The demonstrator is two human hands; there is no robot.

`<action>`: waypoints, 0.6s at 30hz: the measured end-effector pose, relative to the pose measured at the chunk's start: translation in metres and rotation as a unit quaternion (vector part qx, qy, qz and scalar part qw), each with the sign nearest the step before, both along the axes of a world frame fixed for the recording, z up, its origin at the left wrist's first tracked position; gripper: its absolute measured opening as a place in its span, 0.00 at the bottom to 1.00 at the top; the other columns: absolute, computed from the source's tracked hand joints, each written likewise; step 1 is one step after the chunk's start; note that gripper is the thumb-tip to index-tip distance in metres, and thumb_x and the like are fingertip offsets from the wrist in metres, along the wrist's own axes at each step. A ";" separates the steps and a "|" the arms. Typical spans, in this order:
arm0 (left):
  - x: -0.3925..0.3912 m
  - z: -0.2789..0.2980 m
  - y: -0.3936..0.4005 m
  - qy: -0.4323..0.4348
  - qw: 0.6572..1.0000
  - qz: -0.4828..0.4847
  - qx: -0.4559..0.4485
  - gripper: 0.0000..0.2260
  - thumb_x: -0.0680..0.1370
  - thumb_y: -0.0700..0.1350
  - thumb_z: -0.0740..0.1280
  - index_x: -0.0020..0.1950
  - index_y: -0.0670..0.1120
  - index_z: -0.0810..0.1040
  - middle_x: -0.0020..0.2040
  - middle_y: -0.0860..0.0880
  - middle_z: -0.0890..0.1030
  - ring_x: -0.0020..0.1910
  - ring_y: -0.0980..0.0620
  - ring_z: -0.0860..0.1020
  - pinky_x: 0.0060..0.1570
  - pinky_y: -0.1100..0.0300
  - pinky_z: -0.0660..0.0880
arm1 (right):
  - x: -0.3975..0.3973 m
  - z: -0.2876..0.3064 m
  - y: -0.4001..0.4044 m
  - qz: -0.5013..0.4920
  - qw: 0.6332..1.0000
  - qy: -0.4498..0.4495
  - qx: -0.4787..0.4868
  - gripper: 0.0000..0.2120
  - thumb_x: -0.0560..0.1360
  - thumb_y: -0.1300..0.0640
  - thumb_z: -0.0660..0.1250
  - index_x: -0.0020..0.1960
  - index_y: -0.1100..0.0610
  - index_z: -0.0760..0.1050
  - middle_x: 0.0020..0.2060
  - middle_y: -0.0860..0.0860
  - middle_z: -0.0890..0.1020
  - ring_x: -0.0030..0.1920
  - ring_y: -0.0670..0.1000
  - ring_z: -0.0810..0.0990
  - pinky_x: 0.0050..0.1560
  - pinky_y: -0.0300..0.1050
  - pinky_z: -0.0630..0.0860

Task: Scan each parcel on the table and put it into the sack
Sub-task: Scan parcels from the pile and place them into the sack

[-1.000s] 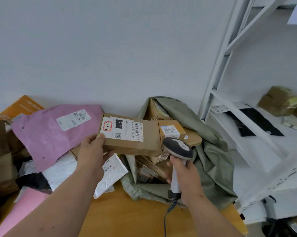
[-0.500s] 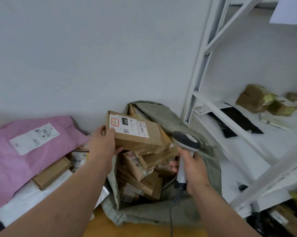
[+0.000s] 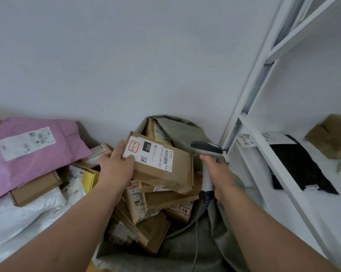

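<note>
two hands [image 3: 114, 169], one box [image 3: 165, 169], one scanner [image 3: 207, 149].

Head-worn view, forward and down

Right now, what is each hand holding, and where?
Left hand grips the labelled cardboard box at its left end, over the sack. Right hand grips the scanner by its handle.

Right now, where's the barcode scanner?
In the head view, the barcode scanner is right of centre, gripped by the right hand over the green sack, beside the cardboard box.
</note>
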State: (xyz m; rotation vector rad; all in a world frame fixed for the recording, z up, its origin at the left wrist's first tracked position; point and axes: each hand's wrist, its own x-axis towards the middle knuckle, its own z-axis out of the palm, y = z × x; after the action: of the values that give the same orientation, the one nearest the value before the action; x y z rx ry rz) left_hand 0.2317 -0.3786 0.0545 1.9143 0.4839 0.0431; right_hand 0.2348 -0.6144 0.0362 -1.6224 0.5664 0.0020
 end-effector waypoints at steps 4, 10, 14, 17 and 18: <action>0.003 -0.009 0.000 -0.007 1.000 0.018 0.021 0.24 0.82 0.48 0.60 0.77 0.62 0.63 0.74 0.47 0.60 0.63 0.44 0.70 0.56 0.45 0.78 | 0.019 -0.011 -0.012 0.031 0.999 0.033 0.021 0.26 0.77 0.46 0.66 0.72 0.56 0.70 0.64 0.54 0.75 0.59 0.55 0.74 0.56 0.49 0.69; 0.011 -0.015 -0.001 -0.036 0.998 0.055 0.013 0.22 0.81 0.48 0.63 0.75 0.59 0.67 0.70 0.46 0.68 0.57 0.46 0.75 0.50 0.46 0.81 | 0.035 0.013 -0.012 -0.050 0.998 -0.044 0.012 0.24 0.77 0.46 0.66 0.70 0.56 0.71 0.60 0.51 0.75 0.61 0.55 0.74 0.59 0.49 0.70; 0.014 -0.016 -0.005 -0.054 0.994 0.091 -0.017 0.23 0.79 0.52 0.66 0.75 0.58 0.67 0.72 0.46 0.68 0.60 0.44 0.76 0.54 0.44 0.80 | 0.048 0.069 -0.008 -0.051 0.986 -0.153 0.043 0.08 0.77 0.47 0.67 0.53 0.49 0.75 0.47 0.47 0.79 0.50 0.49 0.79 0.61 0.55 0.77; 0.014 -0.014 -0.014 -0.071 0.988 0.126 -0.052 0.23 0.79 0.52 0.66 0.74 0.55 0.69 0.70 0.48 0.71 0.58 0.46 0.77 0.54 0.45 0.80 | 0.054 0.106 -0.001 -0.023 0.975 -0.212 0.061 0.02 0.77 0.49 0.67 0.48 0.45 0.74 0.43 0.45 0.79 0.46 0.46 0.78 0.61 0.55 0.77; 0.014 -0.012 -0.016 -0.072 0.985 0.135 -0.074 0.22 0.79 0.52 0.66 0.73 0.56 0.70 0.69 0.49 0.71 0.57 0.47 0.78 0.53 0.46 0.81 | 0.055 0.115 0.001 -0.016 0.972 -0.223 0.072 0.02 0.77 0.49 0.67 0.48 0.45 0.74 0.43 0.46 0.79 0.46 0.46 0.78 0.62 0.55 0.77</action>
State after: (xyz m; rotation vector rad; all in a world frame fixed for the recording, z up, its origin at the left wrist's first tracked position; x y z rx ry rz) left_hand 0.2457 -0.3949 0.0428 1.6772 0.6276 0.3125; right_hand 0.2895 -0.6129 0.1507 -1.4117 0.2377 -0.3299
